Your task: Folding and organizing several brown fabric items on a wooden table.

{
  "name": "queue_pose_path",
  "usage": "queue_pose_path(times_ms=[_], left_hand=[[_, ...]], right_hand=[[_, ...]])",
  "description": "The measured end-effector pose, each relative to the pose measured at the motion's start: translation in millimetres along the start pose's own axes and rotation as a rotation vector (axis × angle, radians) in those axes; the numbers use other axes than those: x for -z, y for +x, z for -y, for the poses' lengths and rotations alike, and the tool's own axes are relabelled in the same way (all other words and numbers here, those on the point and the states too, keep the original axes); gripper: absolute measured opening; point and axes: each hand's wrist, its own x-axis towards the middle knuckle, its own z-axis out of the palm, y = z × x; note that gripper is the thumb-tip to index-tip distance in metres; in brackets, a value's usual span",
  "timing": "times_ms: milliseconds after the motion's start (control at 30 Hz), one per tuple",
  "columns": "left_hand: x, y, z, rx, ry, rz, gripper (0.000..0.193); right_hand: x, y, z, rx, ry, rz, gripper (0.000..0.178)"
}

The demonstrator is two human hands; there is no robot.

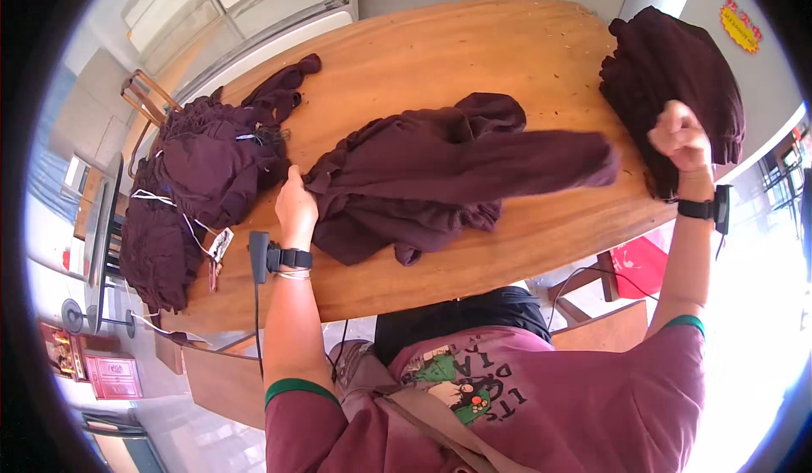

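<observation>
Our left grip (296, 207) is holding the left end of the dark cloth (448, 160), which is in the middle of the counter (457, 50). Our right grip (681, 139) has curled fingers in front of the right pile (677, 76), but we can't tell if it holds any cloth. A long part of the middle cloth points right, and its tip looks blurry. If we pull with just the left grip, the cloth could twist and bunch up. The left pile (211, 160) is just beside that grip, and its loose white strings (154, 196) could catch and drag things along. The right pile sits at the counter's edge, so a bump could knock it off.
</observation>
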Motion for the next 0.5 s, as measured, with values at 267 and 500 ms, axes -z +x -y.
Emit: queue_pose_path(times_ms=[267, 500], left_hand=[[11, 1, 8, -0.001, -0.058, 0.130, 0.026], [28, 7, -38, -0.304, -0.454, -0.018, 0.046]], right_hand=[[-41, 33, -41, -0.291, -0.458, -0.239, 0.027], [-82, 99, -171, 0.018, -1.341, -0.088, 0.042]])
